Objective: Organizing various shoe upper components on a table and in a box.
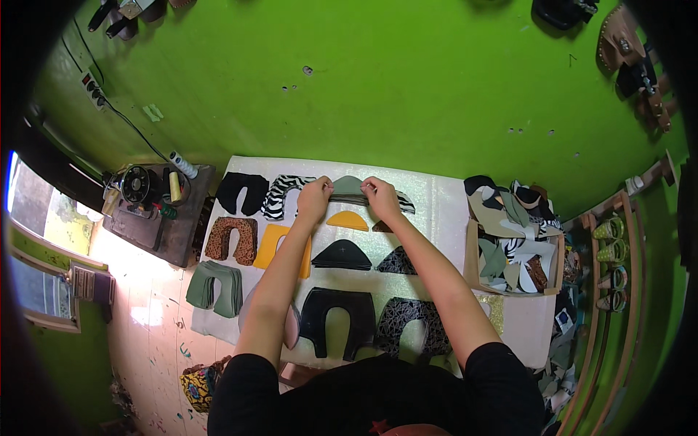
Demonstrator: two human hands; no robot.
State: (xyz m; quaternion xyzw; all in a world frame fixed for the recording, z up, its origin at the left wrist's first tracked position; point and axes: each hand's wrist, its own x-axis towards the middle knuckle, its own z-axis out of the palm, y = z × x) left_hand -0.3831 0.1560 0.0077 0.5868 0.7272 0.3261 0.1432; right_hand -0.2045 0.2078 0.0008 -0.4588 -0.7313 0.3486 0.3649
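The grey-green fabric stack (pixel 349 190) is at the far middle of the counter (pixel 443 218), a half-round bundle of thin cut pieces, and it is held at both ends. The left hand (pixel 314 198) pinches its left end and the right hand (pixel 380 196) pinches its right end, the fingers of both closed on the cloth. The layers look soft and limp, so I judge that they could slide out of line or a piece could fall if one grip becomes loose, and a dropped piece could disturb the orange half-round piece (pixel 347 220) just below. Near it lie a black dome-shaped piece (pixel 342 256) and a dark patterned piece (pixel 396 261). To the left are U-shaped pieces: a zebra-striped one (pixel 282 195), a black one (pixel 242 192), a brown spotted one (pixel 233 240) and a green stack (pixel 214 288). Nearer the person lie a large black U-shaped piece (pixel 338 320) and a dark lace-like one (pixel 413 323). At the right, a cardboard box (pixel 471 254) holds mixed scraps. A black sewing machine (pixel 137 185) stands on a small table at the left.
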